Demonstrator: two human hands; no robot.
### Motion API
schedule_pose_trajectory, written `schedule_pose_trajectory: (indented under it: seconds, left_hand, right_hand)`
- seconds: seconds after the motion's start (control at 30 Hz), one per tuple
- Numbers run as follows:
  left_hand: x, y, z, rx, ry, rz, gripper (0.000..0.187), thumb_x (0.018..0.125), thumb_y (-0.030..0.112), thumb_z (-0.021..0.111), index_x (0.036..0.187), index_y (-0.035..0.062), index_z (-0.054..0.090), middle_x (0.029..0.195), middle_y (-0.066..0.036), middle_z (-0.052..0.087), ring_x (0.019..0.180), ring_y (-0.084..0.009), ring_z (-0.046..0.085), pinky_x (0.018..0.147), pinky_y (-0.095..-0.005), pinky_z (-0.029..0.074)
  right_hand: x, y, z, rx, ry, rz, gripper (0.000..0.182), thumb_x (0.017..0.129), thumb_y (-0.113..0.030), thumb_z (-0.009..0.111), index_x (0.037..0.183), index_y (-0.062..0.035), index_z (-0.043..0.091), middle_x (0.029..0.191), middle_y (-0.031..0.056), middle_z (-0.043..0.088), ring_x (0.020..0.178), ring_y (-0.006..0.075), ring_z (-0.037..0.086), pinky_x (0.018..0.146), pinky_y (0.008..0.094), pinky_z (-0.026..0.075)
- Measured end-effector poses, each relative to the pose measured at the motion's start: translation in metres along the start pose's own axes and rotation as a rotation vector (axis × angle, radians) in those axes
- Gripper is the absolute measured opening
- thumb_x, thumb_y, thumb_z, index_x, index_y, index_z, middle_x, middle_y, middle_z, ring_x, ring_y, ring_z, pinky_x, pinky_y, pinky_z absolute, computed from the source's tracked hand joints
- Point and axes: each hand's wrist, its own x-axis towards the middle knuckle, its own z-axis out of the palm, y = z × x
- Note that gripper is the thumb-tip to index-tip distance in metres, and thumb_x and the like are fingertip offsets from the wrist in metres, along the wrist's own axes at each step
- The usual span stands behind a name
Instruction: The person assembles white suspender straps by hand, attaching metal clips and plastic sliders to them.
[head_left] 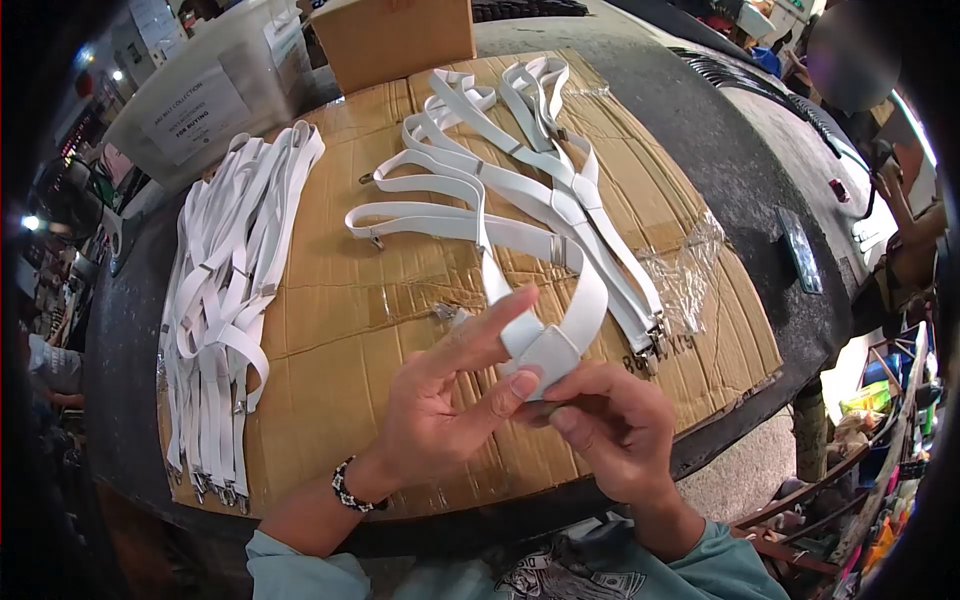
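White suspender pile (225,270) on cardboard sheet (330,320): crossed straps may tangle if pulled. My left hand (430,405) clamps held suspenders (548,355) at back patch, forefinger apart; thumb slip could twist it. Tugging could drag nearby laid-out suspenders (568,207). My right hand (620,430): fingers together, pinching patch's lower edge. Metal clips (652,338) may catch plastic tape (692,275).

Brightly lit brown cardboard sheet (340,300), dark surroundings, small white lights glaring far left, 1 bright white strip light (912,125) far right, curved fisheye distortion, black rounded corners.
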Motion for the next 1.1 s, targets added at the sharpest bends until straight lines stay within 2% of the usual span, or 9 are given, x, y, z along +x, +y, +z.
schedule_pose_trajectory:
  seconds: [0.07, 0.2, 0.27, 0.33, 0.5, 0.77, 0.87, 0.97, 1.1]
  left_hand:
    - [0.002, 0.007, -0.007, 0.243, 0.01, 0.056, 0.057, 0.089, 0.002, 0.074, 0.143, 0.0017, 0.057, 0.115, -0.01, 0.07, 0.095, -0.0174, 0.067, 0.084, -0.0272, 0.051]
    - [0.003, 0.025, -0.021, 0.799, 0.0, 0.414, 0.061, 0.082, 0.003, 0.077, 0.14, 0.0016, 0.059, 0.116, -0.013, 0.069, 0.098, -0.0187, 0.062, 0.094, -0.0335, 0.047]
    - [0.011, 0.037, -0.016, 0.893, -0.086, 0.599, 0.059, 0.081, 0.009, 0.08, 0.137, 0.0067, 0.063, 0.121, -0.012, 0.068, 0.105, -0.0227, 0.064, 0.098, -0.0383, 0.045]
    - [0.016, 0.036, -0.014, 0.948, -0.192, 0.65, 0.055, 0.081, 0.015, 0.081, 0.134, 0.0106, 0.066, 0.126, -0.011, 0.067, 0.112, -0.0261, 0.064, 0.102, -0.0425, 0.044]
    - [0.012, 0.005, -0.013, 0.794, -0.42, 0.447, 0.046, 0.081, 0.026, 0.082, 0.123, 0.0118, 0.069, 0.133, -0.008, 0.067, 0.128, -0.0286, 0.06, 0.106, -0.0464, 0.041]
    - [0.002, -0.011, 0.001, 0.754, -0.346, 0.519, 0.039, 0.081, 0.016, 0.082, 0.116, 0.0043, 0.068, 0.119, -0.01, 0.071, 0.109, -0.0256, 0.067, 0.096, -0.043, 0.049]
    - [-0.001, -0.012, 0.005, 0.73, -0.347, 0.487, 0.036, 0.081, 0.011, 0.08, 0.114, 0.0017, 0.068, 0.113, -0.01, 0.071, 0.104, -0.0261, 0.068, 0.092, -0.042, 0.05]
    - [-0.002, -0.012, 0.007, 0.673, -0.353, 0.421, 0.034, 0.081, 0.006, 0.078, 0.113, -0.0007, 0.068, 0.105, -0.011, 0.07, 0.097, -0.0272, 0.068, 0.089, -0.0424, 0.051]
    - [-0.002, -0.016, 0.005, 0.621, -0.374, 0.422, 0.031, 0.08, 0.003, 0.076, 0.109, -0.0024, 0.067, 0.098, -0.011, 0.068, 0.091, -0.0281, 0.067, 0.084, -0.0425, 0.05]
  right_hand:
    - [0.004, -0.01, -0.009, -0.266, 0.009, -0.086, 0.016, 0.094, 0.008, 0.063, 0.109, 0.0026, 0.064, 0.104, 0.0151, 0.071, 0.095, 0.0237, 0.074, 0.079, 0.0334, 0.06]
    - [0.006, -0.027, -0.029, -0.642, -0.119, -0.143, 0.02, 0.088, 0.007, 0.067, 0.105, -0.0019, 0.065, 0.103, 0.0159, 0.072, 0.089, 0.0306, 0.074, 0.075, 0.038, 0.059]
    - [0.004, -0.036, -0.037, -0.761, -0.236, -0.121, 0.023, 0.085, 0.007, 0.069, 0.105, -0.0033, 0.065, 0.104, 0.0158, 0.071, 0.089, 0.0345, 0.073, 0.074, 0.0401, 0.058]
    - [0.003, -0.041, -0.039, -0.81, -0.287, -0.141, 0.023, 0.083, 0.006, 0.07, 0.103, -0.0028, 0.065, 0.105, 0.0157, 0.071, 0.089, 0.0356, 0.073, 0.073, 0.0403, 0.059]
    - [-0.006, -0.032, -0.048, -0.818, -0.32, -0.147, 0.022, 0.079, 0.008, 0.07, 0.098, -0.0021, 0.066, 0.108, 0.0158, 0.071, 0.086, 0.0345, 0.073, 0.072, 0.0393, 0.059]
    - [-0.014, -0.016, -0.054, -0.683, -0.269, -0.036, 0.024, 0.076, 0.011, 0.067, 0.096, -0.0026, 0.067, 0.106, 0.0128, 0.073, 0.079, 0.0284, 0.073, 0.068, 0.0349, 0.058]
    - [-0.012, -0.016, -0.046, -0.68, -0.203, -0.048, 0.017, 0.075, 0.01, 0.072, 0.088, 0.0002, 0.069, 0.091, 0.0145, 0.075, 0.076, 0.0227, 0.074, 0.064, 0.0308, 0.056]
    - [-0.016, -0.008, -0.049, -0.642, -0.227, -0.024, 0.024, 0.075, 0.012, 0.067, 0.095, -0.0021, 0.066, 0.107, 0.0136, 0.073, 0.079, 0.0292, 0.072, 0.067, 0.0355, 0.058]
    - [-0.016, -0.001, -0.048, -0.662, -0.222, -0.072, 0.025, 0.074, 0.012, 0.067, 0.095, -0.0024, 0.066, 0.108, 0.0135, 0.073, 0.08, 0.0295, 0.072, 0.069, 0.0357, 0.058]
